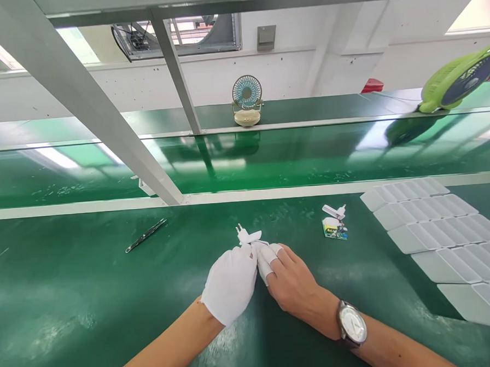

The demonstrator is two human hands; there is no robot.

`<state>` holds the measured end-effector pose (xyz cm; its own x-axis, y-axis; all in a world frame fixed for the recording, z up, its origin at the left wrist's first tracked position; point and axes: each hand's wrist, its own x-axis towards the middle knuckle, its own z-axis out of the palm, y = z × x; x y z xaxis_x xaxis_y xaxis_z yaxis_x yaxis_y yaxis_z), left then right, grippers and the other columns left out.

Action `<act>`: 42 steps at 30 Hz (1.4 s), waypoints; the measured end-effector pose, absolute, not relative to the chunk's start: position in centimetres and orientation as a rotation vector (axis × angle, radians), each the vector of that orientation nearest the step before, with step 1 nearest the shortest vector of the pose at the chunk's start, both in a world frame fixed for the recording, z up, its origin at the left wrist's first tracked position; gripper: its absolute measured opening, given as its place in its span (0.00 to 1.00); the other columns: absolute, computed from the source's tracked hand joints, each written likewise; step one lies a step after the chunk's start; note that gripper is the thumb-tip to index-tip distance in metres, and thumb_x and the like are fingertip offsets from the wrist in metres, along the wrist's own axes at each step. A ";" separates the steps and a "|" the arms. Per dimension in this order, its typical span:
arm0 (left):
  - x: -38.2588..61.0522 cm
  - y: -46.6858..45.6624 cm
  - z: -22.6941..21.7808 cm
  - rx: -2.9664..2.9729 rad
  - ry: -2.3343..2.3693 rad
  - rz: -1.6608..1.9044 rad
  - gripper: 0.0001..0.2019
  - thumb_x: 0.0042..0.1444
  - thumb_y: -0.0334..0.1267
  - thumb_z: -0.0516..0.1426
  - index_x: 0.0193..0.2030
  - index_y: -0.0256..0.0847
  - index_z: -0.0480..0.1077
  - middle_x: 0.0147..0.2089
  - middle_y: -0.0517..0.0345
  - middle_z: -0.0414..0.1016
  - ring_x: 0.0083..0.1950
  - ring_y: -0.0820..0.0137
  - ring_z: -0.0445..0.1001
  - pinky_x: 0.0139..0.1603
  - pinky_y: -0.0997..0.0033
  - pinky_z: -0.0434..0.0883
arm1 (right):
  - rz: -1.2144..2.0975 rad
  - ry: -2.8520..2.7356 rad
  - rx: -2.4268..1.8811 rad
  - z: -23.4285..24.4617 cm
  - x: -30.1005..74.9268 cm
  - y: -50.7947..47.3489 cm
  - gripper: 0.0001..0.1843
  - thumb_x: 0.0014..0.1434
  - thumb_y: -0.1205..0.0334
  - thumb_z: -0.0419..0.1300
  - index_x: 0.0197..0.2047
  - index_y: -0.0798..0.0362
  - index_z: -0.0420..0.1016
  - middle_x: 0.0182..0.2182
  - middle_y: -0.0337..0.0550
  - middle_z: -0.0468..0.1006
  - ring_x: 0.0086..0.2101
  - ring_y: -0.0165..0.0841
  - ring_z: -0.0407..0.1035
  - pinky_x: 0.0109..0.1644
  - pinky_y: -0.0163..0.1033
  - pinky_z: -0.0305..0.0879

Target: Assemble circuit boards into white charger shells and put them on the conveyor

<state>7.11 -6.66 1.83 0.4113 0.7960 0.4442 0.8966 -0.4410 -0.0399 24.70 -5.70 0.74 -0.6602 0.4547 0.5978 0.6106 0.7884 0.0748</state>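
Note:
My left hand (231,283), in a white glove, is closed around a small white two-pin plug (244,236) whose pins point away from me. A flat white piece sticks out beside the plug; how the two join is hidden by my fingers. My right hand (288,274) wears white finger covers and a wristwatch. Its fingertips are pinched together at the plug's near end, touching my left fingers. Whatever lies between the fingertips is mostly covered.
Black tweezers (146,236) lie left on the green table (111,300). At right are a small colourful card (335,229) with white parts (334,211) and several ribbed trays (440,239). A slanted white post (102,120) rises at left. Fans (247,93) stand on the shelf.

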 end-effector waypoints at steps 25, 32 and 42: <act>3.7 -5.3 1.0 -2.309 -1.890 -1.513 0.11 0.64 0.30 0.55 0.52 0.43 0.68 0.43 0.57 0.70 0.35 0.72 0.71 0.40 0.66 0.74 | 0.392 -2.241 -0.851 0.2 25.8 -3.3 0.22 0.69 0.66 0.59 0.64 0.41 0.71 0.59 0.47 0.74 0.52 0.36 0.74 0.56 0.45 0.76; 3.7 -5.5 1.0 -2.363 -1.927 -1.565 0.13 0.65 0.30 0.54 0.55 0.44 0.69 0.45 0.56 0.71 0.36 0.72 0.71 0.41 0.66 0.74 | 0.251 -2.178 -0.853 0.7 25.6 -3.3 0.20 0.68 0.67 0.60 0.61 0.43 0.74 0.55 0.48 0.76 0.49 0.36 0.76 0.52 0.42 0.77; 4.7 -5.7 1.8 -2.468 -1.931 -1.319 0.28 0.57 0.36 0.64 0.64 0.49 0.67 0.63 0.50 0.70 0.63 0.57 0.70 0.60 0.53 0.73 | 0.313 -2.412 -0.842 -0.3 25.3 -3.4 0.22 0.70 0.67 0.55 0.65 0.48 0.69 0.56 0.53 0.74 0.52 0.40 0.74 0.54 0.48 0.77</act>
